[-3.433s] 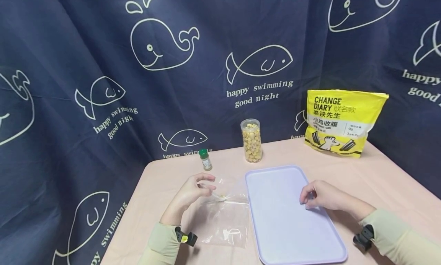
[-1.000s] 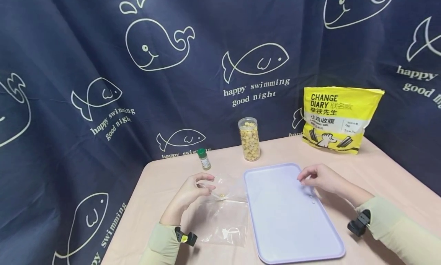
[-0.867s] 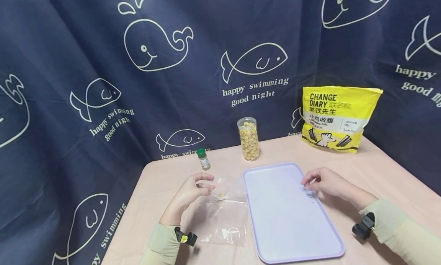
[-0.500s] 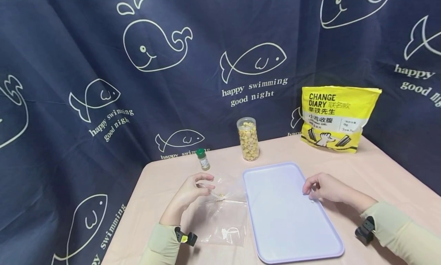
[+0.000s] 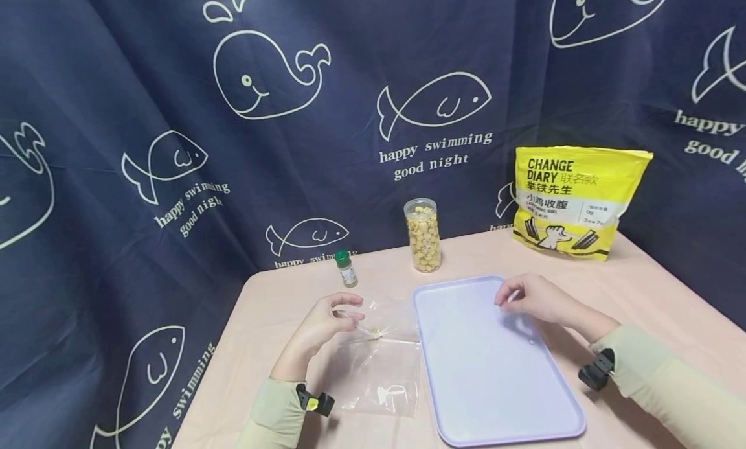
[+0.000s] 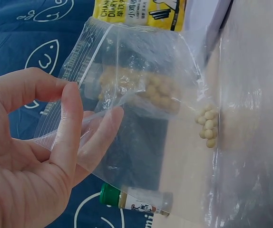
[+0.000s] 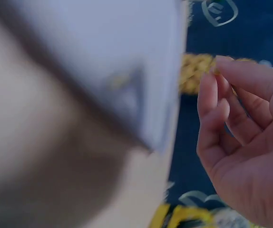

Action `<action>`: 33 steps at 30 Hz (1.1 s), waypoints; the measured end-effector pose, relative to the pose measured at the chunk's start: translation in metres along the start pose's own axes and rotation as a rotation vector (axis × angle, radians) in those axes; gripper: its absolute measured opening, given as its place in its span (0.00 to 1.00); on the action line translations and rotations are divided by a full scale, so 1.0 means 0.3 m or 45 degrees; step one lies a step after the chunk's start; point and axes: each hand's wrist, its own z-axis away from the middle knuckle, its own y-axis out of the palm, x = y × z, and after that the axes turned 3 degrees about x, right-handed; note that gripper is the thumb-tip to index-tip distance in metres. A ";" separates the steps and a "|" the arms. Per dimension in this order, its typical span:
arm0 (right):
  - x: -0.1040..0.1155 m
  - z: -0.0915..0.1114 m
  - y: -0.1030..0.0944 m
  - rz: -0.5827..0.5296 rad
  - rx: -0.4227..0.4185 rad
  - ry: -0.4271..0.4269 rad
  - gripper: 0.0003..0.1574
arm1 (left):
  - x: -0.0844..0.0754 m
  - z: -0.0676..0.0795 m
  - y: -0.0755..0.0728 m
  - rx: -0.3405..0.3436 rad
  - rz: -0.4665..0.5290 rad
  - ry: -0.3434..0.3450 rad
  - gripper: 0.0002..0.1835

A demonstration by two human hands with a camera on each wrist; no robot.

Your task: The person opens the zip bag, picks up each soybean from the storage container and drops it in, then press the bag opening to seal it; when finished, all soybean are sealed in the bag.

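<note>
In the head view my left hand point(image 5: 324, 326) pinches the mouth of a clear zip bag point(image 5: 373, 378), with thumb and fingers at its zip edge. Several small beige, bean-like balls point(image 6: 208, 126) lie together in the bag in the left wrist view. My right hand point(image 5: 539, 300) is over the right far part of the lilac tray point(image 5: 478, 371). Its thumb and forefinger pinch together; a tiny yellowish ball point(image 7: 216, 71) shows between the tips in the right wrist view. One small pale ball point(image 5: 531, 342) lies on the tray near its right edge.
Behind the bag stands a small green-capped bottle point(image 5: 346, 269). A clear jar of yellow popcorn-like pieces point(image 5: 424, 236) is beyond the tray. The yellow snack pouch point(image 5: 579, 203) stands at the back right of the pink table point(image 5: 280, 313), before a dark blue curtain point(image 5: 326, 151).
From the tray's right edge, my right hand has moved up and left over the tray. Fewer balls show on the tray than a second ago. The left hand stays at the bag.
</note>
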 end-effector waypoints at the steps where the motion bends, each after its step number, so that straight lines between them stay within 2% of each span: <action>1: 0.021 -0.021 0.002 0.001 -0.008 -0.011 0.07 | -0.001 0.001 0.000 0.001 -0.001 0.002 0.28; 8: 0.171 -0.186 0.078 0.015 -0.020 -0.136 0.05 | -0.002 0.008 0.001 0.013 0.009 0.006 0.29; 14: 0.313 -0.305 0.189 -0.132 0.062 -0.247 0.04 | -0.005 0.007 0.000 0.006 0.017 -0.015 0.29; 18: 0.378 -0.365 0.257 -0.125 0.099 -0.333 0.03 | -0.009 0.008 -0.004 0.007 0.019 -0.011 0.30; 21: 0.399 -0.398 0.301 -0.106 0.122 -0.371 0.04 | -0.013 0.009 -0.006 0.010 0.017 -0.005 0.30; 25: 0.404 -0.418 0.341 -0.079 0.138 -0.366 0.05 | -0.017 0.008 -0.003 0.017 0.022 0.000 0.29; 33: 0.398 -0.416 0.343 -0.057 0.149 -0.344 0.04 | -0.001 0.002 -0.004 0.020 0.027 0.009 0.29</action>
